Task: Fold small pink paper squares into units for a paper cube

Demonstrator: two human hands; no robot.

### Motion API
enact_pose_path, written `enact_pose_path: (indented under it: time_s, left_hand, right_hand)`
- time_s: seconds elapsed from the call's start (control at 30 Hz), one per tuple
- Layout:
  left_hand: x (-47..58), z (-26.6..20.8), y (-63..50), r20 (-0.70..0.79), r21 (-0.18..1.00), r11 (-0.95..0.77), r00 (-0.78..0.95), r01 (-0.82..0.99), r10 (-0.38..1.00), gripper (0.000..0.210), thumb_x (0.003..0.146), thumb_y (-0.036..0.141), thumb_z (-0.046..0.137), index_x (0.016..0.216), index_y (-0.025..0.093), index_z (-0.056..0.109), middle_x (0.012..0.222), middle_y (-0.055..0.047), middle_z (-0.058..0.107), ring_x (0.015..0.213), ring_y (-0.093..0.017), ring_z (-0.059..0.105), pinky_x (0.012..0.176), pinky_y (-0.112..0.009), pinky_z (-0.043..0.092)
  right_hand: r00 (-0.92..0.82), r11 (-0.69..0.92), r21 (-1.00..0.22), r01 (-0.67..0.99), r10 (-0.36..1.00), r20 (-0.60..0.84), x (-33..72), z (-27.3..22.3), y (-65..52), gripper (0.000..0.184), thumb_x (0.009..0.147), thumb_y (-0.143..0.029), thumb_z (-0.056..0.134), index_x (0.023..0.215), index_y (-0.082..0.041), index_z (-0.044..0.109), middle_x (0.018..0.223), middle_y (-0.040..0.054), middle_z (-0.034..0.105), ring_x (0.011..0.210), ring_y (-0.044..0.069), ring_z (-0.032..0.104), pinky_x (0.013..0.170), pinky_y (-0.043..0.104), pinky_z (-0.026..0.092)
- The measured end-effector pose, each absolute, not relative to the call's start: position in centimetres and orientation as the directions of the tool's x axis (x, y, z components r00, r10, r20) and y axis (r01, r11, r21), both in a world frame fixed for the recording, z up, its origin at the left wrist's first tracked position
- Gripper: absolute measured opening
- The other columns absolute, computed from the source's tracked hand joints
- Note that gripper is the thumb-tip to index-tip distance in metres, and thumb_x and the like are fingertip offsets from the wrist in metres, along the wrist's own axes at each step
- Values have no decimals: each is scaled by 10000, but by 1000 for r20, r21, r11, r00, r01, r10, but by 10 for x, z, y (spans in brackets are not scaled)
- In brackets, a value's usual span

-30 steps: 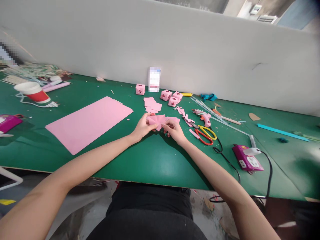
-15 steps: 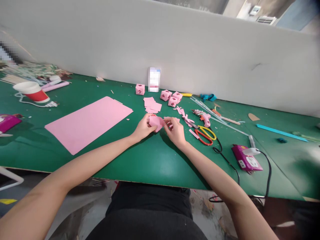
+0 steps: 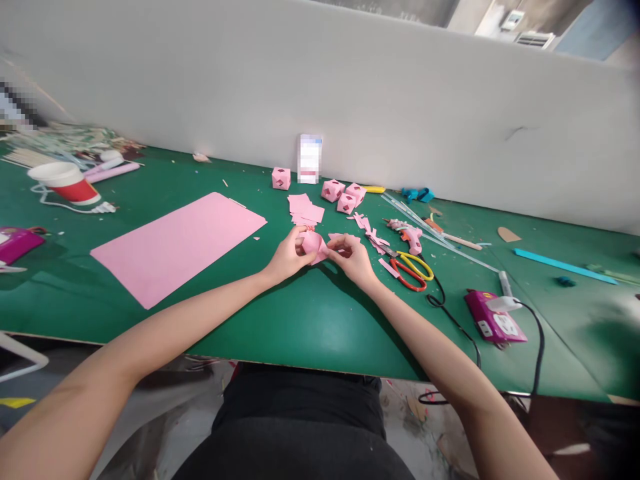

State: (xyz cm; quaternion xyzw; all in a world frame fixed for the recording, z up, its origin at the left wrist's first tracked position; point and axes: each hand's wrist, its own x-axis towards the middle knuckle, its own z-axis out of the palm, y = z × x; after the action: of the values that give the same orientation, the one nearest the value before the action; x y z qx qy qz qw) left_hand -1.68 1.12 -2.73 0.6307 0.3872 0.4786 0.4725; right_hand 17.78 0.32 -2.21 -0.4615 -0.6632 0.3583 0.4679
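Observation:
A small piece of folded pink paper point(image 3: 313, 243) is held between my two hands, its sides curled up like a little cup. My left hand point(image 3: 291, 257) is closed on its left side, the thumb in front. The fingers of my right hand point(image 3: 351, 257) pinch its right edge. Just beyond lie several pink paper squares point(image 3: 306, 211). Behind them stand several folded pink paper boxes point(image 3: 332, 191) with diamond-shaped openings. Pink paper scraps point(image 3: 369, 230) and scissors point(image 3: 410, 270) with red and yellow handles lie right of my right hand.
A large pink sheet point(image 3: 177, 250) covers the table's left part. At the right are a pink glue gun point(image 3: 411, 239), its black cord and a magenta power strip point(image 3: 495, 317). A phone point(image 3: 309, 159) leans on the grey partition; a paper cup point(image 3: 67, 185) tilts at far left.
The paper in my hands has curled from a flatter shape into a more cupped one. My right fingers have closed in on its edge. Everything else lies as before.

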Motion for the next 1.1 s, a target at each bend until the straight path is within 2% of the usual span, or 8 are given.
enact_pose_path:
  time_s: [0.1,0.2,0.5,0.67,0.87,1.1]
  left_hand:
    - [-17,-27,9,266,955,-291,257,62,929,604,722,212,752,1270,187,500,1043,-78,725,880,-184,704,801,-308,562]
    - [-18,-28,10,275,950,-302,247,82,929,607,729,220,753,1281,187,503,1032,-76,731,878,-188,708,818,-318,566]
    - [-17,-29,9,247,964,-264,248,38,937,636,701,244,796,1272,188,522,977,-56,738,834,-182,712,799,-314,571]
    - [-15,-27,8,256,962,-271,234,33,938,607,705,246,791,1247,186,525,1024,-74,738,887,-197,715,817,-317,570]
    - [-16,-26,10,233,970,-242,195,25,953,599,700,278,797,1223,172,523,1063,-99,730,941,-224,713,834,-345,571]
    - [-15,-24,7,274,952,-298,239,70,932,576,709,220,774,1226,179,524,1049,-85,727,923,-214,715,830,-332,562]
  right_hand:
    - [-236,220,-954,206,957,170,180,-21,6,478,708,-622,785,933,-210,694,875,51,721,757,189,664,676,327,565]
    - [-279,166,-967,195,954,107,180,-18,6,507,712,-681,750,864,-200,705,801,37,699,710,173,635,659,320,562]
    - [-205,88,-993,76,976,71,172,-18,1,518,658,-679,797,791,-195,666,749,3,657,681,136,596,660,276,534]
    - [-184,72,-997,34,981,65,168,-22,0,511,646,-678,809,769,-208,652,744,12,661,694,149,604,664,285,532]
    - [-208,59,-996,71,977,43,166,-22,0,546,633,-716,790,780,-210,647,757,18,670,705,156,611,692,295,544]
    - [-205,91,-995,38,975,81,169,-17,0,485,652,-634,826,807,-194,693,725,0,656,660,140,586,674,294,521]
